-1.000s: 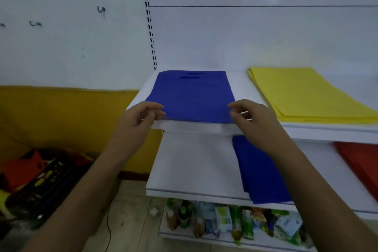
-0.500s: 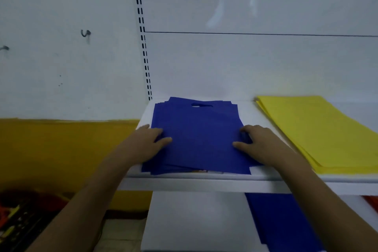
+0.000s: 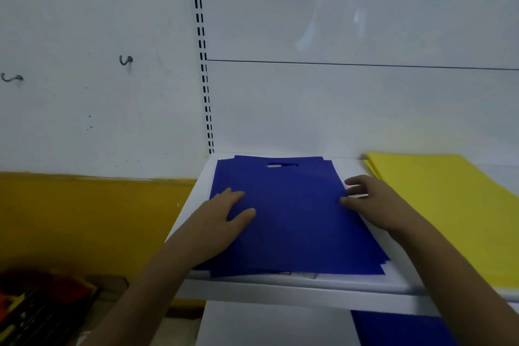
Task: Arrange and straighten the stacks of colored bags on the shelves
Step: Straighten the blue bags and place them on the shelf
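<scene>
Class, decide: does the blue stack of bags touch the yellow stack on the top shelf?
Apart. The head view shows bare white shelf between the blue stack and the yellow stack.

Two bare forearms enter from the bottom of the frame, one from the lower left and one from the lower right, each narrowing toward the wrist. No sleeve, cuff, watch, band or glove shows on either arm up to the frame edge. The left hand [image 3: 224,213] sits just left of centre, the right hand [image 3: 370,202] right of centre. Both are bare, with no rings visible on the fingers. The picture is too soft to show the nails.
</scene>
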`<action>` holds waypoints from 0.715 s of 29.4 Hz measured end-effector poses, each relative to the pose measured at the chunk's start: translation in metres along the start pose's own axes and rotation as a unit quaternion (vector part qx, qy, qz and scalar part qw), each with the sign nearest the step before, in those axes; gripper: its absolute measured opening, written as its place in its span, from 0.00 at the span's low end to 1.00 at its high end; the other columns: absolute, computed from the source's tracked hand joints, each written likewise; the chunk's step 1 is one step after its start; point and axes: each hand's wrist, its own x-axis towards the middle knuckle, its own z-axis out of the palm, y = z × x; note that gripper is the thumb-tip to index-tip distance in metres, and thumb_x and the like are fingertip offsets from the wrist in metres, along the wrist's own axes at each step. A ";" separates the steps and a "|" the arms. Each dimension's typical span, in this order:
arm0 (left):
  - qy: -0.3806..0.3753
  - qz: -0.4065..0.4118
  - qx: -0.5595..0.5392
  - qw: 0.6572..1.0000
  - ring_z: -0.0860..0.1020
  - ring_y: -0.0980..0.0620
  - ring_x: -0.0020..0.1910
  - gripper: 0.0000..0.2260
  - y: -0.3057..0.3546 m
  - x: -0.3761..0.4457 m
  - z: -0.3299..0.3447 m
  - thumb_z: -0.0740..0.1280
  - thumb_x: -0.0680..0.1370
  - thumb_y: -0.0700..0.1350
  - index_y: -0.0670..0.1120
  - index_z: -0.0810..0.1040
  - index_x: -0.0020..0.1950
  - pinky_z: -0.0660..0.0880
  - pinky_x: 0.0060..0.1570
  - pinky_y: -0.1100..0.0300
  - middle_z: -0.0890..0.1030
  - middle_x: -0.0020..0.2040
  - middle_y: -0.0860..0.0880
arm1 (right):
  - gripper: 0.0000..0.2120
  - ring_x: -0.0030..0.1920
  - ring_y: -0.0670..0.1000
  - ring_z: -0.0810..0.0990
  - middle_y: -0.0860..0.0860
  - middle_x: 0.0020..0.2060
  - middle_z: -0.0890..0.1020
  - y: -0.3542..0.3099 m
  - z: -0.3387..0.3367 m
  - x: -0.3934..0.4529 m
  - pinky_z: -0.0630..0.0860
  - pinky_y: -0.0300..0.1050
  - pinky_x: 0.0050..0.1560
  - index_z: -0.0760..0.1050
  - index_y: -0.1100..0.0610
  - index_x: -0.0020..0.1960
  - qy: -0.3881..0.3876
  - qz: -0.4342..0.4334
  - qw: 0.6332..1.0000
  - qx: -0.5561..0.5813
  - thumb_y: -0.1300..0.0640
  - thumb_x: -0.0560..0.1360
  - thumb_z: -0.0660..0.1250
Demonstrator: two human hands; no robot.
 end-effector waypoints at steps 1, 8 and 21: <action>-0.010 -0.001 0.006 1.000 0.61 0.52 0.73 0.25 0.001 0.002 0.000 0.56 0.79 0.59 0.55 0.59 0.75 0.61 0.69 0.55 0.60 0.76 0.53 | 0.19 0.48 0.48 0.78 0.51 0.52 0.77 0.000 0.000 0.001 0.74 0.40 0.40 0.70 0.56 0.64 0.000 0.000 1.000 0.008 0.58 0.75 0.69; -0.064 0.050 -0.027 0.996 0.59 0.55 0.73 0.23 0.012 0.003 0.007 0.58 0.78 0.60 0.60 0.61 0.73 0.60 0.69 0.56 0.58 0.75 0.58 | 0.22 0.49 0.49 0.76 0.53 0.56 0.75 -0.002 -0.005 0.002 0.73 0.40 0.40 0.68 0.56 0.68 -0.013 0.026 0.999 0.034 0.60 0.75 0.68; 0.014 -0.105 -0.569 0.815 0.76 0.46 0.60 0.12 -0.001 0.017 -0.007 0.61 0.79 0.38 0.44 0.76 0.62 0.74 0.60 0.52 0.76 0.59 0.46 | 0.20 0.45 0.50 0.79 0.51 0.55 0.74 -0.001 -0.008 0.000 0.78 0.43 0.37 0.70 0.51 0.65 -0.022 0.024 0.996 0.079 0.63 0.76 0.67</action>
